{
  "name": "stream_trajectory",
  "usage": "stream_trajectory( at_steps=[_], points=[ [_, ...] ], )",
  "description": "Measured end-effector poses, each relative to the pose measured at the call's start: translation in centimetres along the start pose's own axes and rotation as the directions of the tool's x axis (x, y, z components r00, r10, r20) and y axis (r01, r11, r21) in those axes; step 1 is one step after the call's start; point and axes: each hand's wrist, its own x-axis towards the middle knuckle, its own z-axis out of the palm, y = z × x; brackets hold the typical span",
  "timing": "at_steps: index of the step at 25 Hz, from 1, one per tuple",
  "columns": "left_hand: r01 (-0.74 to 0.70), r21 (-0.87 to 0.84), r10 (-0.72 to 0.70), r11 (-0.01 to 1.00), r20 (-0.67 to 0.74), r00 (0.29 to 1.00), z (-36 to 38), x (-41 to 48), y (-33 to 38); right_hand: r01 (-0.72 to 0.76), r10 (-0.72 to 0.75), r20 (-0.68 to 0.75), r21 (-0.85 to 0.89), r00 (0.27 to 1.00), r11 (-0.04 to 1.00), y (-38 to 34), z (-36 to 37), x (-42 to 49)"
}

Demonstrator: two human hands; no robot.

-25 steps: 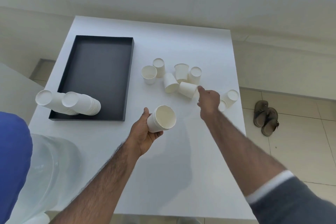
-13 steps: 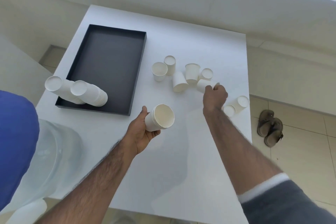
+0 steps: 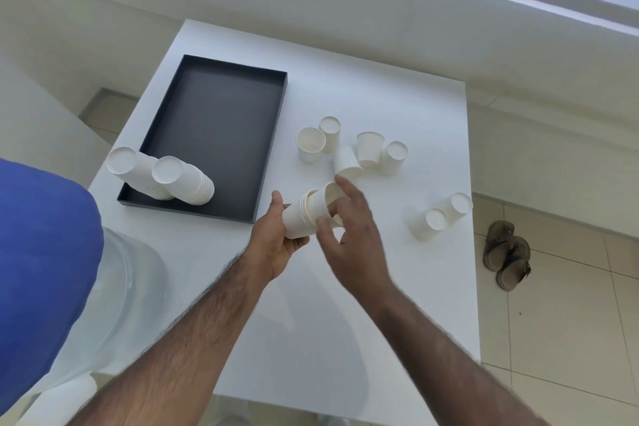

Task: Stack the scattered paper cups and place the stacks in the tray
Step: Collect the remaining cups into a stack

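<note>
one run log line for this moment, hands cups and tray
left hand: holds nested cup stack | right hand: pushing cup into stack | tray: two stacks at near end | loose cups: on table

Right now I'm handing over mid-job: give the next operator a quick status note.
Left hand: grip shut on a small stack held sideways.
Right hand: pushing a cup into that stack, fingers loose.
Done: two stacks stand upside down at the black tray's near left corner.
Left: seven loose cups on the table, five in the middle, two at the right edge. Nest them, then tray the stack.
</note>
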Motion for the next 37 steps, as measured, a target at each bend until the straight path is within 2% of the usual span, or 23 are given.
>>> stream_trajectory(
  at_steps=[2,3,5,6,7,8,9,10,11,12,14,16,18,19,21,23,24,25,28,32,34,37],
  points=[
    [0.009,-0.023,-0.009,1.0,0.016,1.0,-0.5,0.1,0.0,0.043,-0.048,0.155,0.038,0.987,0.998,0.3,1.7,-0.5],
    [0.009,-0.027,-0.008,1.0,0.007,1.0,-0.8,0.2,0.0,0.037,-0.056,0.19,0.104,0.98,0.994,0.6,2.4,-0.5],
    [0.001,-0.031,-0.002,1.0,-0.048,0.999,-1.7,0.4,-0.1,-0.065,0.044,0.075,0.317,0.996,0.946,1.6,3.5,0.6],
    [-0.007,-0.037,0.004,0.999,-0.07,0.998,-2.3,0.7,-0.1,-0.165,0.197,-0.032,0.424,0.98,0.89,2.3,4.0,2.2],
    [-0.016,-0.047,0.012,0.999,-0.083,0.996,-3.0,1.0,0.0,-0.293,0.405,-0.11,0.524,0.908,0.8,3.3,4.3,4.2],
    [-0.022,-0.054,0.017,0.998,-0.094,0.995,-3.6,1.2,0.1,-0.439,0.618,-0.117,0.602,0.778,0.667,4.6,4.5,6.4],
    [-0.025,-0.057,0.02,0.998,-0.1,0.995,-4.1,1.5,0.2,-0.563,0.781,-0.06,0.659,0.622,0.498,6.1,4.6,8.4],
    [-0.03,-0.058,0.024,0.998,-0.101,0.995,-4.6,1.8,0.2,-0.638,0.875,0.034,0.698,0.483,0.325,7.5,4.7,10.1],
    [-0.036,-0.06,0.03,0.998,-0.101,0.994,-5.0,2.1,0.2,-0.675,0.912,0.122,0.712,0.392,0.195,8.9,5.0,11.6],
    [-0.043,-0.063,0.037,0.997,-0.1,0.994,-5.3,2.4,0.2,-0.687,0.922,0.164,0.715,0.351,0.134,10.1,5.4,12.7],
    [-0.053,-0.063,0.047,0.997,-0.095,0.994,-5.6,2.8,0.1,-0.66,0.927,0.169,0.744,0.336,0.104,11.3,6.2,14.4],
    [-0.06,-0.054,0.055,0.997,-0.089,0.994,-5.8,2.8,0.1,-0.634,0.924,0.172,0.768,0.341,0.091,11.7,6.2,15.3],
    [-0.064,-0.05,0.059,0.997,-0.087,0.994,-5.6,2.6,0.3,-0.674,0.905,0.168,0.722,0.391,0.157,11.6,5.4,15.3],
    [-0.065,-0.05,0.06,0.997,-0.086,0.994,-5.4,2.5,0.5,-0.677,0.893,0.099,0.69,0.44,0.257,11.4,4.9,14.8],
    [-0.066,-0.043,0.062,0.997,-0.082,0.995,-4.7,1.9,0.9,-0.638,0.799,-0.173,0.517,0.575,0.571,9.8,3.5,12.3],
    [-0.052,-0.015,0.051,0.999,-0.078,0.996,-3.9,1.3,1.1,-0.51,0.545,-0.347,0.195,0.763,0.838,7.3,1.7,8.2],
    [-0.045,0.0,0.045,0.999,-0.078,0.996,-3.4,1.1,1.0,-0.399,0.403,-0.397,0.097,0.825,0.912,6.3,0.5,6.2],
    [-0.041,0.012,0.041,0.999,-0.078,0.996,-3.0,0.9,0.7,-0.297,0.296,-0.434,0.067,0.851,0.953,5.3,-0.7,4.2],
    [-0.022,0.051,0.025,0.998,-0.061,0.998,-1.5,-0.2,-0.4,-0.109,0.166,-0.462,0.149,0.871,0.983,2.5,-3.9,0.3],
    [0.004,0.071,-0.003,0.997,-0.009,1.0,1.2,-2.0,-2.7,-0.018,0.08,-0.392,0.16,0.917,0.987,-0.1,-4.6,-2.0],
    [0.011,0.061,-0.013,0.998,0.033,0.999,2.3,-2.7,-3.5,-0.019,0.048,-0.276,0.108,0.96,0.994,-0.1,-3.8,-3.3],
    [0.026,0.069,-0.032,0.997,0.092,0.995,3.2,-3.5,-4.6,0.023,-0.023,-0.006,-0.016,1.0,1.0,0.7,-2.4,-5.9]
  ],
)
